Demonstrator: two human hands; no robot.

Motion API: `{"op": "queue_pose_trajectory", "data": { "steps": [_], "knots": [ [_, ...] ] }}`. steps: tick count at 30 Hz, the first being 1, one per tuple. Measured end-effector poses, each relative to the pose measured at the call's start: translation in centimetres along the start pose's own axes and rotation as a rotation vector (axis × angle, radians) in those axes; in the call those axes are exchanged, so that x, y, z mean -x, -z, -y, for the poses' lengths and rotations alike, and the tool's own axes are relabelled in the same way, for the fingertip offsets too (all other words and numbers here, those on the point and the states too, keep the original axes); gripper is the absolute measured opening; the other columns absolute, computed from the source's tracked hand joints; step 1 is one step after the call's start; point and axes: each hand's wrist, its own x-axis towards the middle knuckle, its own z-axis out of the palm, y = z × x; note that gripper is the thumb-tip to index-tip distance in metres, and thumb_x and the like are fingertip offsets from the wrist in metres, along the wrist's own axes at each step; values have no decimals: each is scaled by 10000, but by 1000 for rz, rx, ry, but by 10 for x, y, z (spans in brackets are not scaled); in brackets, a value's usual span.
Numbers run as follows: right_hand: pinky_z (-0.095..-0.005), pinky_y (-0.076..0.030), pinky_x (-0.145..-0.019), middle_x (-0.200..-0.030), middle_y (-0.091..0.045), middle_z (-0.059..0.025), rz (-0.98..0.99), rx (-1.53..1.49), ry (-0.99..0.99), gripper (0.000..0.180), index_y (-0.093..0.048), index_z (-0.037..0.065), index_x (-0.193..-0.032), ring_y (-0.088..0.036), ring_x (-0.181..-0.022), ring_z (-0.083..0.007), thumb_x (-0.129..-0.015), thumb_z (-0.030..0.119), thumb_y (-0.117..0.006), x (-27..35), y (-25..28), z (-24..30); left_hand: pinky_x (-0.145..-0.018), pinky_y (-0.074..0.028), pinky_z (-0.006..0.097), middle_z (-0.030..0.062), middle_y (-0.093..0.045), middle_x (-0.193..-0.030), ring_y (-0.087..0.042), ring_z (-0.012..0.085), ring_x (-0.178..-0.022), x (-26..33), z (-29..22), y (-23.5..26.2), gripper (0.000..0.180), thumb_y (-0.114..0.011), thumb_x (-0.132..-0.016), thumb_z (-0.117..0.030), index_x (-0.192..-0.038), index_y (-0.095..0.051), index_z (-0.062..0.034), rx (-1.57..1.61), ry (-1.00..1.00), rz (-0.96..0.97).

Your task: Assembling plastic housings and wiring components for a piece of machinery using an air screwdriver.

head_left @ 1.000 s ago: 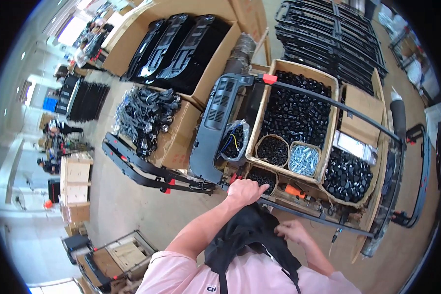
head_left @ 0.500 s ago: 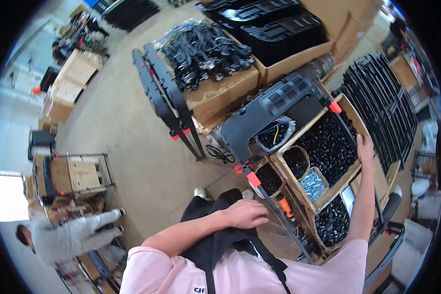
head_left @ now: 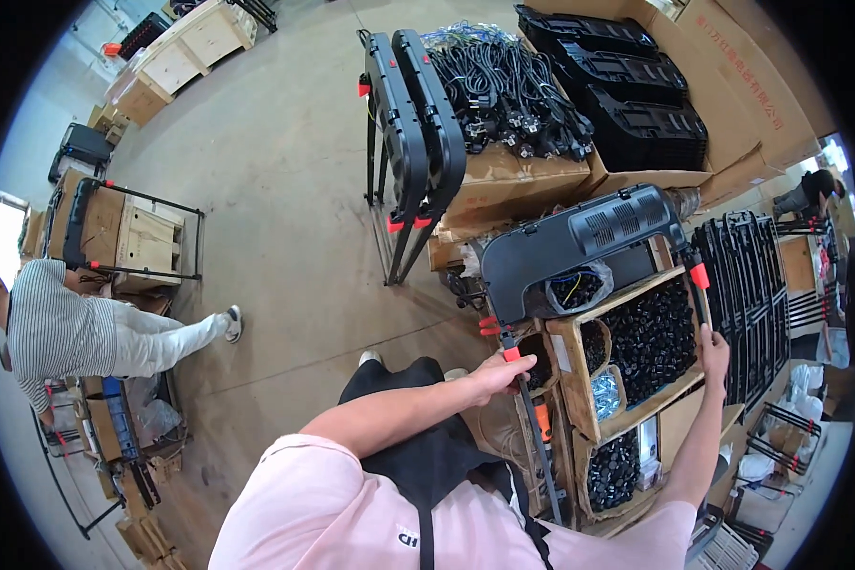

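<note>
A U-shaped black frame lies in front of me over the parts boxes, topped by a vented black plastic housing [head_left: 579, 242]. My left hand [head_left: 500, 374] is closed round its left black tube [head_left: 539, 437], just below a red connector [head_left: 511, 353]. My right hand [head_left: 715, 359] grips the right tube below another red connector [head_left: 699, 275]. Under the frame, a wooden box [head_left: 562, 380] holds many small black plastic parts [head_left: 646, 337] and a tub of silvery screws [head_left: 606, 391]. An orange-handled tool [head_left: 542, 420] lies beside the left tube.
Two similar black frames [head_left: 418, 133] stand at the far left of the boxes. Behind are bundled power cords [head_left: 518, 95] on a carton and stacked black housings [head_left: 646, 119]. Black tube racks [head_left: 746, 294] stand at the right. A person in a striped top [head_left: 62, 318] is at far left.
My left hand has moved from over my apron onto the left tube and closed on it. The right hand stays at the right tube. My view has turned, shifting the scene.
</note>
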Motion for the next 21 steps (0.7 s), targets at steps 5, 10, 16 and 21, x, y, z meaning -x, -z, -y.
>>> {"op": "queue_pose_trajectory", "data": {
  "steps": [5, 10, 16, 21],
  "knots": [
    [-347, -403, -618, -725, -486, -82, -100, 153, 300, 363, -645, -6, -1073, -418, -699, -131, -1113, 345, -561, 101, 68, 131, -916, -541, 370, 29, -712, -1090, -660, 164, -1018, 50, 3, 41, 332, -640, -1066, -454, -1043, -692, -127, 32, -33, 97],
    [-352, -365, -598, -718, -444, -74, -177, 231, 401, 324, -594, -12, -1073, -392, -677, -148, -1134, 294, -509, 201, 115, 253, -939, -560, 390, 95, -751, -1152, -708, 214, -1102, 121, -23, 95, 342, -639, -1062, -406, -1154, -680, -80, 179, -141, 58],
    [-352, -394, -636, -821, -523, -91, -267, 487, 452, 332, -583, -16, -1294, -465, -714, -176, -1146, 262, -478, 299, 130, 355, -873, -589, 389, 136, -764, -1069, -748, 237, -985, 166, -70, 173, 290, -624, -1054, -326, -1172, -657, -62, 323, -349, -27],
    [-267, -405, -670, -994, -567, -60, -342, 401, 369, 450, -542, -43, -1445, -474, -800, -130, -1155, 292, -464, 371, 87, 422, -845, -613, 410, 126, -747, -977, -752, 248, -962, 179, -144, 268, 280, -605, -1039, -279, -1150, -638, -24, 359, -504, -33]
  ]
}}
